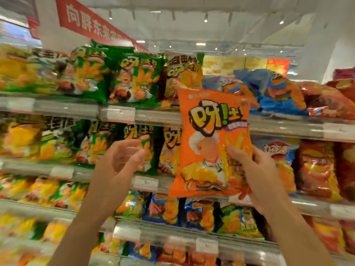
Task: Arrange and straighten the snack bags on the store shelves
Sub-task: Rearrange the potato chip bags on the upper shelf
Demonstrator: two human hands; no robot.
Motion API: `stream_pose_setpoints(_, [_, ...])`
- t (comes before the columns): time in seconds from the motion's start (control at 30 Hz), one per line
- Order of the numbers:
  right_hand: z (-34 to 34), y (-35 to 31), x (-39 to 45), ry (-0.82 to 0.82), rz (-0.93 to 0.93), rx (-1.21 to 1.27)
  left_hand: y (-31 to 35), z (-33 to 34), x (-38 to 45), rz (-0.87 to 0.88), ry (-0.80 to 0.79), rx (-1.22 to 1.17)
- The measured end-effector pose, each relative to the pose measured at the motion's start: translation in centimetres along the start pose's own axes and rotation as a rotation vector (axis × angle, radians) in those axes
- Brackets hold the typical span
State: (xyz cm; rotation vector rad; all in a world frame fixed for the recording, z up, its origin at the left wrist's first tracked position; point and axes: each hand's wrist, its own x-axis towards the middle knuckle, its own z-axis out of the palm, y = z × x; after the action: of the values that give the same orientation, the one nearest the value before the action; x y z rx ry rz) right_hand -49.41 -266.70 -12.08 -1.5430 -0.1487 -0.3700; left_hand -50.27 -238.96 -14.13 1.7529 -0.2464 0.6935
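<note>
**Orange snack bag held before the shelves**

At the right hand, one orange snack bag is gripped by its lower right part, the thumb laid across the front and the fingers hidden behind the pack. The bag is held upright, slightly tilted, in front of the shelving and apart from the stocked rows.

Left of the grip: the left hand is raised with nothing held, fingers relaxed and spread, the palm turned toward the orange bag; it is near the bag but no contact is seen.

Behind that free hand: green snack bags are stood in a row on the same shelf level.

Above and left of the grip: further green bags are stood on the upper shelf, with a yellow-orange bag beside them.

Above and right of the grip: blue bags are leaned at uneven angles, with red bags farther right.

Below the grip: blue and green bags are stocked on a lower shelf.

Along the shelf rails: white price tags are clipped; print is too blurred to read.

Far above left: a red banner with white characters is hung.
</note>
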Motion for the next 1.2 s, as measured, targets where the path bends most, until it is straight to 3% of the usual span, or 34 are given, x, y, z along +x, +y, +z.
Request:
stream_pose_setpoints(0.37, [20.5, 7.0, -11.4, -0.149, 0.216, -0.045, -8.8, -22.8, -9.8, -0.243, 0.177, 0.023])
stream_pose_setpoints(0.67, [35.8, 11.4, -13.3, -0.239, 0.301, -0.01, -15.6, -37.0, -12.4, -0.392, 0.351, 0.066])
stream_pose_setpoints(0.9, [49.2, 15.5, -11.6, -0.312, 0.352, 0.074, -22.4, -45.6, -9.0, -0.426, 0.379, 0.122])
stream_pose_setpoints(1.2, [67.7, 16.8, -5.8, -0.363, 0.353, 0.147, -28.8, -59.4, 2.7, -0.389, 0.362, 0.212])
